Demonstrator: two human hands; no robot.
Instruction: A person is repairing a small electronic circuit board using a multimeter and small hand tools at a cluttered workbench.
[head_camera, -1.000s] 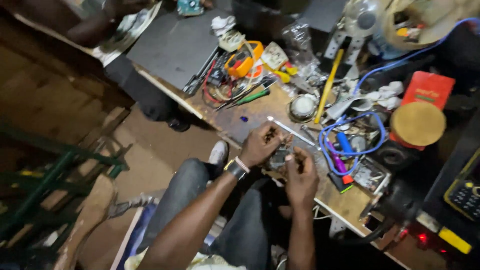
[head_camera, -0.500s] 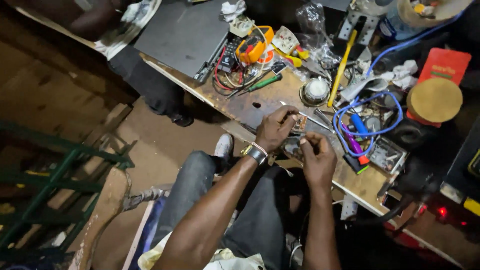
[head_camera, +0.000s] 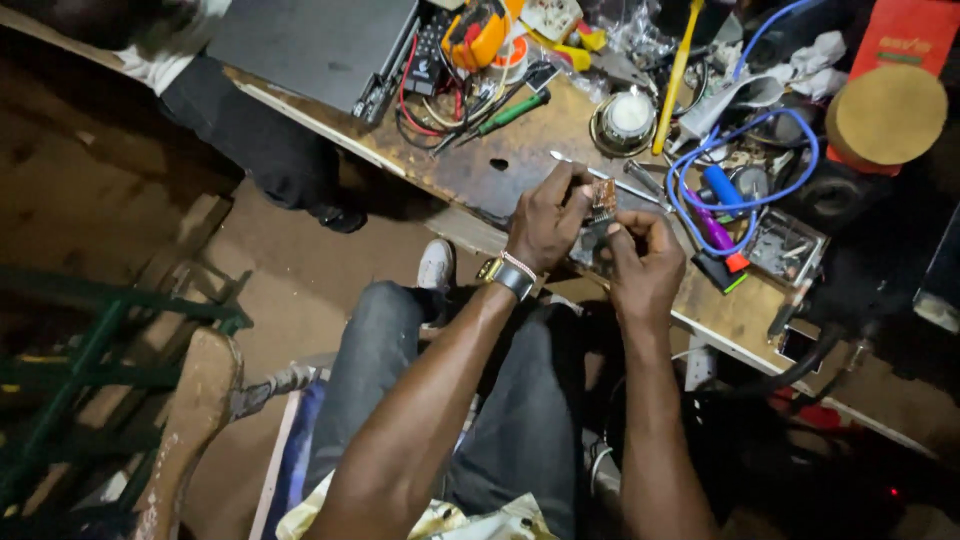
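My left hand (head_camera: 548, 218), with a watch and bracelet at the wrist, and my right hand (head_camera: 645, 262) together hold a small circuit board (head_camera: 601, 200) with dark parts attached, just over the near edge of the wooden workbench (head_camera: 500, 165). The fingers of both hands pinch it from either side. Much of the board is hidden behind my fingers. I sit with my knees under the bench edge.
The bench carries a coiled blue cable (head_camera: 745, 165), a yellow-handled tool (head_camera: 676, 75), a green screwdriver (head_camera: 510, 111), red wires (head_camera: 415, 105), an orange meter (head_camera: 478, 35), a round tin (head_camera: 628, 118) and a cork-coloured disc (head_camera: 886, 112). Another person's leg (head_camera: 262, 140) stands at left. A green frame (head_camera: 90, 340) lies lower left.
The view has shifted so the bench sits higher in frame. My hands have drawn closer together around the small board, lifted slightly off the bench edge.
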